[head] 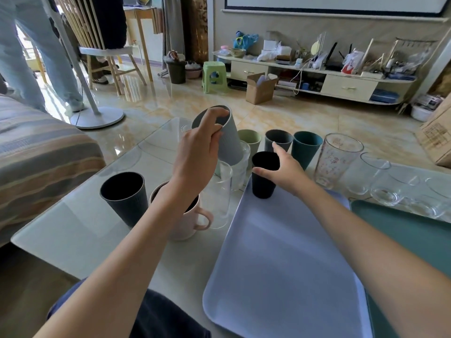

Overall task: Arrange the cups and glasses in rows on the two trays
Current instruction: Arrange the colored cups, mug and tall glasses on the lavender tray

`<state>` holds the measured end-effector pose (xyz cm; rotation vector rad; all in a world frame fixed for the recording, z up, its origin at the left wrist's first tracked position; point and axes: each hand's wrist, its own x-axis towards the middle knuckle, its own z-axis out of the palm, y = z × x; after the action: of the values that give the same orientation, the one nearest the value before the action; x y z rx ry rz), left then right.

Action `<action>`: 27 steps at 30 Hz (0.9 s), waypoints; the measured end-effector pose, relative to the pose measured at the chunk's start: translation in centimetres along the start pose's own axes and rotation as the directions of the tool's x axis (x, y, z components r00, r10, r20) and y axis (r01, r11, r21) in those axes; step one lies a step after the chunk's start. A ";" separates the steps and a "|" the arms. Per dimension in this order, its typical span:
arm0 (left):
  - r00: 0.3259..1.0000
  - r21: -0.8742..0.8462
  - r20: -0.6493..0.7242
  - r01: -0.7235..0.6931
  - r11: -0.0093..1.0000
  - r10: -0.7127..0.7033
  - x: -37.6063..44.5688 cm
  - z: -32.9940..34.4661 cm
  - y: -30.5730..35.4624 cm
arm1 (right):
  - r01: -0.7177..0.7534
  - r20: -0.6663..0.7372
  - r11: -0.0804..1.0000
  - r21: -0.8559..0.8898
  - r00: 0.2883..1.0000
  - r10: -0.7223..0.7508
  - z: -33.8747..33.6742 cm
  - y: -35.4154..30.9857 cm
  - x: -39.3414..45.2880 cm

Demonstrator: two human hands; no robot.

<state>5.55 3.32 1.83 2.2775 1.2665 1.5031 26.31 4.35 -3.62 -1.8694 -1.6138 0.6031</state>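
While your left hand (197, 152) grips the grey cup (225, 135) by its rim, fingers curled over the lip, you hold it tilted in the air above the clear glasses at the far left corner of the lilac tray (283, 264). Your right hand (280, 169) rests against the black cup (263, 176), thumb along its rim and fingers spread behind it, not plainly closed around it; that cup stands upright on the far end of the lilac tray, the only thing on it. Just right of this tray lies the green tray (415, 230), with only its left part in view. On the table (80, 230) to your left stand a dark ribbed cup (124, 198) and a pink mug (185, 215), near each other, with a tall clear glass (218, 193) just beside the mug's handle. Beyond the lilac tray a row of cups stands on the table: a pale green cup (250, 140), a slate cup (279, 140) and a teal cup (306, 148). To their right is a tall glass with a flower print (336, 162), and past it several low clear glasses (385, 181) are grouped behind the green tray.
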 end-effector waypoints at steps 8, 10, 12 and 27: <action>0.990 -0.031 0.101 -0.093 0.995 0.096 -0.6 0.9 1.9 | 0.250 -0.098 0.936 0.249 0.968 -0.233 -2.1 -2.6 -4.4; 0.980 -0.064 0.144 -0.132 0.989 0.140 -1.2 1.4 2.9 | 0.260 -0.063 0.913 0.314 0.965 -0.253 -1.8 -3.3 -5.3; 0.960 -0.093 0.205 -0.177 0.980 0.193 -2.1 2.0 3.6 | 0.252 -0.078 0.897 0.362 0.968 -0.240 -1.4 -3.4 -6.0; 0.827 0.227 0.552 -0.276 0.934 0.110 -4.2 2.1 -0.3 | -0.003 -0.057 0.863 0.505 0.998 0.037 3.8 3.9 -8.4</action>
<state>6.47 1.25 -2.25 2.8130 1.1698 0.6402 25.17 -3.72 -9.42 -1.4949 -1.2382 0.8700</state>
